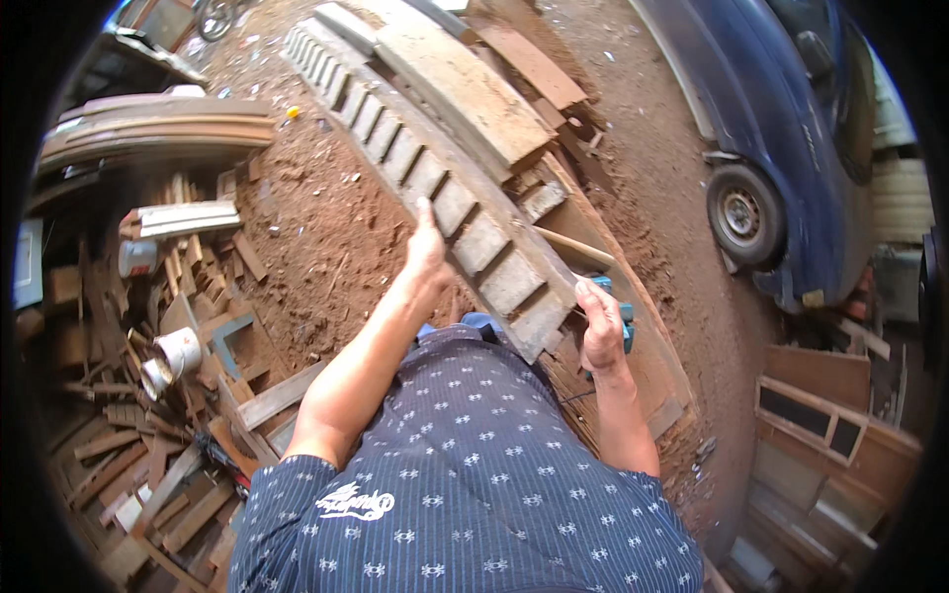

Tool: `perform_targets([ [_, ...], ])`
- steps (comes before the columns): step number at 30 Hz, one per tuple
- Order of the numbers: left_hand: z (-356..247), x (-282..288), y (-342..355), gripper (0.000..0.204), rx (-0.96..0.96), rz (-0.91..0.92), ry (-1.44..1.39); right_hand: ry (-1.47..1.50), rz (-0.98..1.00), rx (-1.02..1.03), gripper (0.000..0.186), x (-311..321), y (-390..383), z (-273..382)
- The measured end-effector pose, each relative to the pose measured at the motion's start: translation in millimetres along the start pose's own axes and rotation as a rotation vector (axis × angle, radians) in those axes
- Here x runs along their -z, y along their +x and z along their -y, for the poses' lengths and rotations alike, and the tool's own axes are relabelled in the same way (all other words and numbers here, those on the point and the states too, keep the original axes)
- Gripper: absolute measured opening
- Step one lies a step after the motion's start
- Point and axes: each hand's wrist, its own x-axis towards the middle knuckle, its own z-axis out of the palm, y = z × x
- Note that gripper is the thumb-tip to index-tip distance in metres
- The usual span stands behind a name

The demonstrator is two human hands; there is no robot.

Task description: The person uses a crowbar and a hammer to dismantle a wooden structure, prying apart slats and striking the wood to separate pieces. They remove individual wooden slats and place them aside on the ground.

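Note:
A long, weathered wooden board with a row of pale blocks and notches along it (440, 183) stretches diagonally from my waist toward the top of the head view. My left hand (427, 247) grips its left edge around the middle. At the near end, my right hand (600, 324) holds the right corner, fingers partly hidden by the wood. A teal tool (625, 324) shows just behind my right hand, lying on a wide plywood panel (657, 366). Pale planks (460, 89) are stacked alongside the board.
A dark blue car (791, 148) stands at the upper right, with old wooden panels (811, 405) below it. Scrap wood (119, 445), white buckets (178, 354) and stacked boards (158, 133) crowd the left. Bare reddish dirt (306, 217) lies between.

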Motion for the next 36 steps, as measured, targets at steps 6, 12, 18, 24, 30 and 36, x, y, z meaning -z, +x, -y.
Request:
perform_targets([
  [6,-19.0,0.7,5.0,0.076,-0.059,0.169,-0.012,0.488,0.183,-0.063,0.05,11.2,0.9,27.2],
  [12,-24.1,-2.3,8.0,0.075,-0.052,0.168,0.017,0.403,0.187,0.114,0.049,12.3,-1.4,25.5],
  [18,11.6,22.1,27.6,0.076,-0.036,0.136,0.094,-0.209,-0.172,0.05,0.055,-29.8,-6.1,9.8],
  [24,-36.7,37.9,85.6,0.093,-0.143,0.128,-0.047,-0.305,-0.116,0.161,0.056,-37.3,-19.2,6.9],
  [30,-42.8,13.4,31.8,0.1,-0.146,0.048,-0.119,-0.349,0.007,0.369,0.058,-36.8,-42.4,8.3],
  [36,-25.2,72.2,39.0,0.106,-0.176,0.04,-0.198,-0.464,0.111,0.445,0.062,-36.8,-37.8,23.0],
])
